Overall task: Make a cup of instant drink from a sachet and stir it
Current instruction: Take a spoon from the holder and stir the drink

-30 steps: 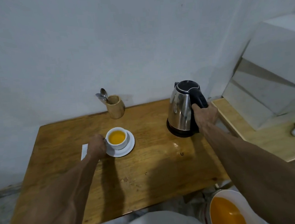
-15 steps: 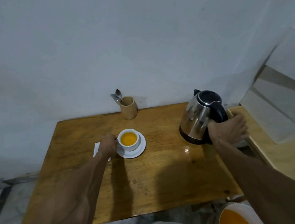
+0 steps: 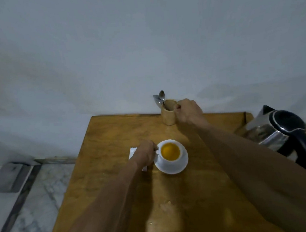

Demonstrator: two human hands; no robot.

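Orange drink fills white cup (image 3: pixel 170 152) on saucer (image 3: pixel 177 166), table (image 3: pixel 113 137) centre; left hand (image 3: pixel 145 153) pinching its handle. Right hand (image 3: pixel 188 111) at twelve o'clock, curled beside wooden holder (image 3: pixel 169 116), grip contents unclear. Best: lift one spoon (image 3: pixel 162 96) straight up, steady cup.

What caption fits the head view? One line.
Left hand steadies the cup; right hand reaches the spoon holder.

My left hand (image 3: pixel 145 153) holds the handle of the white cup (image 3: pixel 170 152) with orange drink, standing on its saucer (image 3: pixel 182 164). My right hand (image 3: pixel 188 111) touches the wooden holder (image 3: pixel 168 116) with two spoons (image 3: pixel 160 99). The kettle (image 3: pixel 279 132) stands at the right of the table (image 3: pixel 105 147).
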